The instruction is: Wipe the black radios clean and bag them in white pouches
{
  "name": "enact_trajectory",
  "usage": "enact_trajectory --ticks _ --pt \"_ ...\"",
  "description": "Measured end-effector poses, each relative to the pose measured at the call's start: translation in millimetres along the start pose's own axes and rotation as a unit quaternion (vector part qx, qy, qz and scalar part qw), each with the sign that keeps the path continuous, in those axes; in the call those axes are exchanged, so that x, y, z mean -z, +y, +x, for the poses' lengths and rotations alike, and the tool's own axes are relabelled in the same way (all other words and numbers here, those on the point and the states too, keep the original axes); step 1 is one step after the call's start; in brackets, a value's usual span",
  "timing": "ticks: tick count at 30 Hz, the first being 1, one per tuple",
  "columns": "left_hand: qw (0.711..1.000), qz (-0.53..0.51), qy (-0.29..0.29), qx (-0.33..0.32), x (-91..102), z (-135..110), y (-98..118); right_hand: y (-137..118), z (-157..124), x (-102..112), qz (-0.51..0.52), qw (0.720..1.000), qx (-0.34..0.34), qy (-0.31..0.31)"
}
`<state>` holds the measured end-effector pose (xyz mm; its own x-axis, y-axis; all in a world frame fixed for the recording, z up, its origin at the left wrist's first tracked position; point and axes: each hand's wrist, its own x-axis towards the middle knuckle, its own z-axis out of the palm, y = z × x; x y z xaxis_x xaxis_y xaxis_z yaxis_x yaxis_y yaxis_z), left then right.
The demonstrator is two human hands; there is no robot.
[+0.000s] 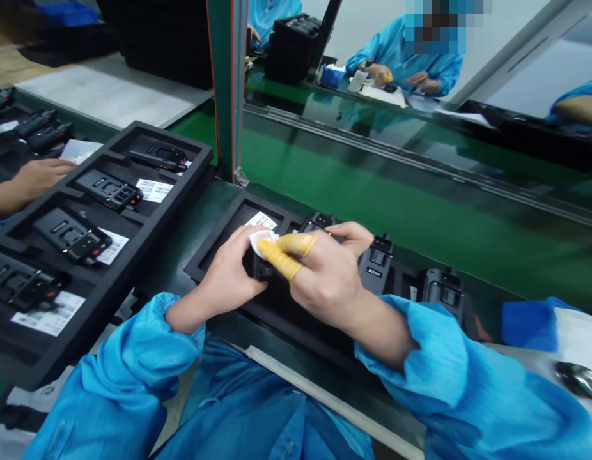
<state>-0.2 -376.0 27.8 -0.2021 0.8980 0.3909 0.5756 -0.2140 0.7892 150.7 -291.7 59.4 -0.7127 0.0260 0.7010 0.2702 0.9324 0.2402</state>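
My left hand (232, 273) is wrapped round a black handheld radio (261, 268), mostly hidden by my fingers. Yellow finger cots cover two fingers of my right hand (325, 275), which press a folded white wipe (262, 240) onto the radio's upper end. Both hands are over a black foam tray (214, 255). Several more radios stand in its compartments, among them one with a pale label (374, 265) just past my right wrist and another (442, 291) at the right end. A white printed label (261, 220) lies in the tray's left compartment.
At left, a second black tray (133, 246) holds several radios with white labels. Someone else's hand (37, 185) rests beyond it. A green post (224, 89) rises ahead. Across the line a person in blue (396, 51) works. A blue packet (529, 324) lies at right.
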Motion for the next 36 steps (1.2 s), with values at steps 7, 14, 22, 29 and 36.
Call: enact_trajectory --ticks 7,14,22,29,36 --pt "1.000 0.009 0.010 0.016 0.1 -3 -1 -7 0 3 -0.054 0.998 0.016 -0.004" --pt "0.999 0.016 0.018 0.025 1.0 -3 1 -2 -1 5 -0.051 0.998 -0.036 -0.011" --pt "1.000 0.003 0.018 0.009 3.6 -5 0 -9 5 -1 0.048 0.999 -0.004 -0.022" --pt "0.999 0.014 0.014 0.034 6.1 -5 1 7 -7 6 0.027 0.999 -0.020 -0.039" --pt "0.999 0.012 0.027 0.012 3.2 -5 -2 0 5 3 0.017 0.999 -0.026 -0.034"
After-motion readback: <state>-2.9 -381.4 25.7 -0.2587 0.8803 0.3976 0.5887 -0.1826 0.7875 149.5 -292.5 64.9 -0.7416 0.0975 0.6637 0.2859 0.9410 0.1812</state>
